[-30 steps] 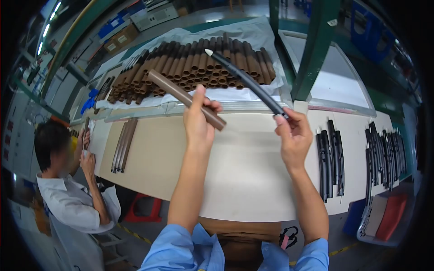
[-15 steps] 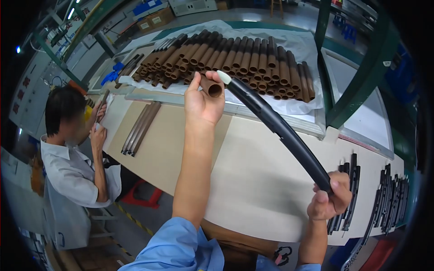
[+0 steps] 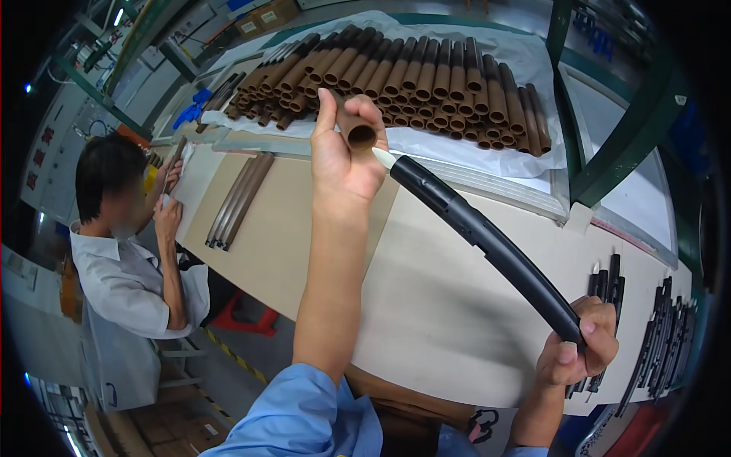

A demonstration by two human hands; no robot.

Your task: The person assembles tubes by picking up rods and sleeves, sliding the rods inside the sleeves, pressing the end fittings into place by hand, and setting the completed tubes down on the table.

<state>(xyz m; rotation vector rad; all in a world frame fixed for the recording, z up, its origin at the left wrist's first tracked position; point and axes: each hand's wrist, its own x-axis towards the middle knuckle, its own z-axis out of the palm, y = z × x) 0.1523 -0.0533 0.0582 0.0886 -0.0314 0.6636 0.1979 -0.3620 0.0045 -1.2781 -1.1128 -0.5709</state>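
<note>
My left hand [image 3: 343, 156] is wrapped round a brown tube [image 3: 349, 114], its round open end facing me. My right hand [image 3: 580, 346] grips the lower end of a long black rod [image 3: 499, 247] with a notch in its side and fittings along it. A pale pointed tip [image 3: 382, 158] sticks out of the rod's upper end. That tip is just below and right of the tube's open mouth, close to my left palm; whether it touches the palm I cannot tell. The rod slants across the view above the table.
A big stack of brown tubes [image 3: 415, 76] lies on white sheeting [image 3: 487, 164] at the back. Several brown tubes [image 3: 240, 199] lie on the table [image 3: 426, 320]. Black rods [image 3: 664, 343] sit at the right. A co-worker [image 3: 129, 259] at left handles a tube. A green post [image 3: 632, 137] stands at right.
The rod and my right hand have shifted right and down. Its pale tip has dropped from beside my left fingertips to below the tube's mouth. The tube's mouth now turns more toward me.
</note>
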